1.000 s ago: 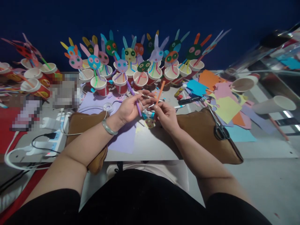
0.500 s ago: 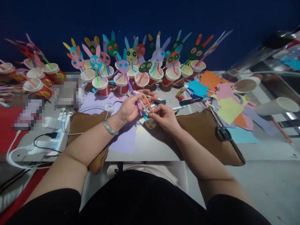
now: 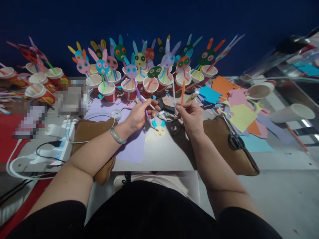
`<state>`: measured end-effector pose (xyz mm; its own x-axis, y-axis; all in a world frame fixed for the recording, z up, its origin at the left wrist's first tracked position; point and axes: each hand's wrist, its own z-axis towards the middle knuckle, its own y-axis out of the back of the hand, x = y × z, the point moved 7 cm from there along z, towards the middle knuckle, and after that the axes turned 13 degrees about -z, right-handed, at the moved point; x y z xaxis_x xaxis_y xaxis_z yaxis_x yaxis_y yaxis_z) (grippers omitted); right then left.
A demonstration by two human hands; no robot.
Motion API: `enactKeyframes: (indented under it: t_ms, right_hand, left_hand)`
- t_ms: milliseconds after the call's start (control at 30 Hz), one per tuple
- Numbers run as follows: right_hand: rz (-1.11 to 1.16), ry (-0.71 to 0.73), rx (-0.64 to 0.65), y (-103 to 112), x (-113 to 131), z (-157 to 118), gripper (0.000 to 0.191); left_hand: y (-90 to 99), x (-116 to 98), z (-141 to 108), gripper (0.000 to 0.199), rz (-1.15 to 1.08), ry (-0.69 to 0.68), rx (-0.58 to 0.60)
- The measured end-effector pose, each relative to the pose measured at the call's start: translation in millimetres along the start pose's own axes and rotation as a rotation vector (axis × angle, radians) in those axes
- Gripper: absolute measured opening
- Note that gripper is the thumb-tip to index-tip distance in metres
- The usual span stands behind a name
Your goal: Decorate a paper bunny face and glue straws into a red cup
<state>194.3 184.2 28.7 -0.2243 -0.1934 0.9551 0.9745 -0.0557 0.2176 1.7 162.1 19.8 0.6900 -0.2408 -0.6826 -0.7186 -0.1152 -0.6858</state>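
My left hand (image 3: 141, 114), with a bracelet at the wrist, is closed round a purple stick (image 3: 147, 114) and a white stick (image 3: 152, 107). To its right, my right hand (image 3: 190, 114) pinches an orange stick (image 3: 183, 93) and a translucent white stick (image 3: 174, 93), both standing nearly upright. Between and just below the hands, a small pale yellow paper rabbit face (image 3: 159, 131) with blue ears lies on the table. Behind it, a black glue gun (image 3: 165, 106) lies partly hidden between the hands.
Rows of red paper cups (image 3: 129, 89) with paper rabbits stand along the back. Brown cushions (image 3: 219, 142) lie under both forearms, with scissors (image 3: 236, 142) on the right one. Coloured paper (image 3: 241, 116) is piled at right; a power strip (image 3: 65, 142) and phone (image 3: 31, 119) are at left.
My right hand has moved right, away from my left hand, with the orange and translucent sticks now upright in it. The paper rabbit face is more fully uncovered.
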Motion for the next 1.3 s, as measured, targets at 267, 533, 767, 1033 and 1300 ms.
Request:
enactKeyframes:
  t_ms: [267,533,767,1033,1300]
  right_hand:
    - [0.055,-0.178,0.410,-44.9,-4.0,-23.4,0.048]
    - [0.161,-0.257,0.560,-63.1,-5.0,-38.1,0.043]
    - [0.272,-0.295,0.695,-71.9,-8.5,-45.3,0.036]
    - [-0.419,0.239,0.153,-16.1,19.7,-19.8,0.053]
    - [-0.167,0.222,0.099,-9.8,14.5,-7.6,0.064]
  left_hand:
    - [0.3,9.8,-3.7,0.027,0.083,-0.010,-0.021]
    - [-0.1,20.2,-2.7,0.017,0.016,0.000,-0.004]
    - [-12.5,37.1,-12.4,0.019,0.105,0.192,0.176]
    - [-1.9,29.6,-3.7,0.022,0.094,0.110,0.056]
    - [-18.9,47.3,-22.8,0.024,0.167,0.440,0.332]
